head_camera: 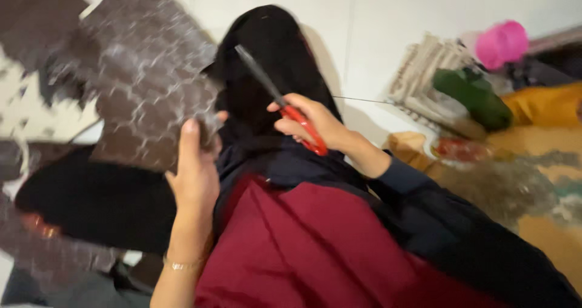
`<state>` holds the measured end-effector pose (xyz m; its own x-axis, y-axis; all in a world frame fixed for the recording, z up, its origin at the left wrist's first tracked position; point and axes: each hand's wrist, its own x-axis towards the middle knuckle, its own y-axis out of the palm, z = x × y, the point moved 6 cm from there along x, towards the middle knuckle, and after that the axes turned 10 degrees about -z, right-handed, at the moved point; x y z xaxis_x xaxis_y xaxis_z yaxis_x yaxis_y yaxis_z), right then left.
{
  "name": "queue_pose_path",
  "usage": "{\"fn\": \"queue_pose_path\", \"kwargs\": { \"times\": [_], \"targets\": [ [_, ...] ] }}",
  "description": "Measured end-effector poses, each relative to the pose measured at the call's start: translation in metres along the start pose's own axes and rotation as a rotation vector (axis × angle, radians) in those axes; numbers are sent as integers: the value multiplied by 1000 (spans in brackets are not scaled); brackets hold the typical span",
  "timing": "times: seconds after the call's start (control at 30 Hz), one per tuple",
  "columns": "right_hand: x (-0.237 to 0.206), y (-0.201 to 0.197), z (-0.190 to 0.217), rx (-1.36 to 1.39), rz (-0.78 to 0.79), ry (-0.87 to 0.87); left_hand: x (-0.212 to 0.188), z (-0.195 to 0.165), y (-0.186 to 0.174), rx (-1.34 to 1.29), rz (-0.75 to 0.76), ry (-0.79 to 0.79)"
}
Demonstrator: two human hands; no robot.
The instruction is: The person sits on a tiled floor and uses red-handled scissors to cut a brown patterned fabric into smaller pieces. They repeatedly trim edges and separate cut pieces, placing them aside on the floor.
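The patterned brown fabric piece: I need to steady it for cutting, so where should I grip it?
Pinch the patterned brown fabric piece at its lower right corner, coming from below, as the left hand does. That keeps fingers on the edge nearest the body, apart from the scissors in the right hand.

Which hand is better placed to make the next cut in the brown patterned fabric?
Probably the right hand: it holds the red-handled scissors, blades aimed at the brown patterned fabric. The left hand grips that fabric's edge.
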<state>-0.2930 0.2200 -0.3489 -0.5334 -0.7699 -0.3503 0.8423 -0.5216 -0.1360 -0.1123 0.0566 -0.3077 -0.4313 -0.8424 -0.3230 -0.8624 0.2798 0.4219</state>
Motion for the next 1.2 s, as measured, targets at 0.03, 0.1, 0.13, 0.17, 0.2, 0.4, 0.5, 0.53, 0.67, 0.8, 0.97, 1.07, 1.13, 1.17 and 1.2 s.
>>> {"fn": "queue_pose_path", "kwargs": {
  "times": [0.03, 0.1, 0.13, 0.17, 0.2, 0.4, 0.5, 0.53, 0.67, 0.8, 0.97, 1.07, 1.13, 1.17, 1.2],
  "targets": [
    [-3, 9, 8, 61, 43, -50, 0, -4, -1, 18, 8, 22],
    [-10, 25, 25, 191, 130, -136, -2, -13, -3, 57, 23, 61],
    [-14, 33, 31, 227, 181, -159, -4, -19, -4, 22, 37, 68],
    [-20, 40, 37, 262, 228, -180, -7, -25, -4, -14, 54, 73],
    [-24, 47, 43, 295, 276, -201, -10, -31, -4, -52, 72, 82],
    [-38, 72, 50, 128, 277, -163, -24, -62, -13, -11, 36, 146],
    [-40, 78, 55, 96, 296, -237, -26, -66, -19, -23, -1, 156],
    [-39, 80, 57, 89, 292, -276, -26, -65, -21, -25, -3, 169],
    [-37, 84, 64, 52, 260, -348, -33, -65, -24, -7, 17, 251],
    [-35, 91, 77, 25, 273, -410, -35, -60, -26, -7, 1, 251],
    [-27, 103, 90, 47, 301, -451, -40, -60, -24, -20, 35, 274],
    [-26, 108, 92, 39, 303, -490, -43, -60, -24, 1, 33, 289],
    [-26, 109, 92, 38, 302, -502, -44, -60, -24, 12, 30, 299],
    [-26, 110, 91, 46, 303, -499, -45, -60, -25, 13, 29, 305],
    [-26, 110, 90, 53, 304, -496, -45, -60, -25, 14, 28, 311]
  ]
}}
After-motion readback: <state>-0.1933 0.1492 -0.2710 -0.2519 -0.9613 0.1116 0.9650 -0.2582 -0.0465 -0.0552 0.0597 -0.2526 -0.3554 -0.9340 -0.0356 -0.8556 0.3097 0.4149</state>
